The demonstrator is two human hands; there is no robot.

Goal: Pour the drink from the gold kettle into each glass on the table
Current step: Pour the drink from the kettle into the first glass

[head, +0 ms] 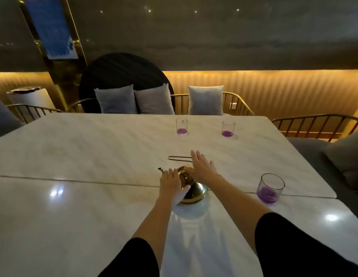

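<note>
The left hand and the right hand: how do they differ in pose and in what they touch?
The left hand lies against the side of the gold kettle, fingers toward the spout; the right hand is spread flat above the lid, fingers straight. The left hand sits nearer the person; the right hand reaches farther, over the thin gold handle. Both are bare and grip nothing.

The left hand (171, 183) covers the near left side of the gold kettle (194, 188), so only the tip of the spout shows past its fingers, and the right hand (201, 166) hides the lid's top and the near end of the thin gold handle (178, 158). Both sleeves are cut off by the bottom edge. The blue poster (51, 29) is too blurred to read.
</note>
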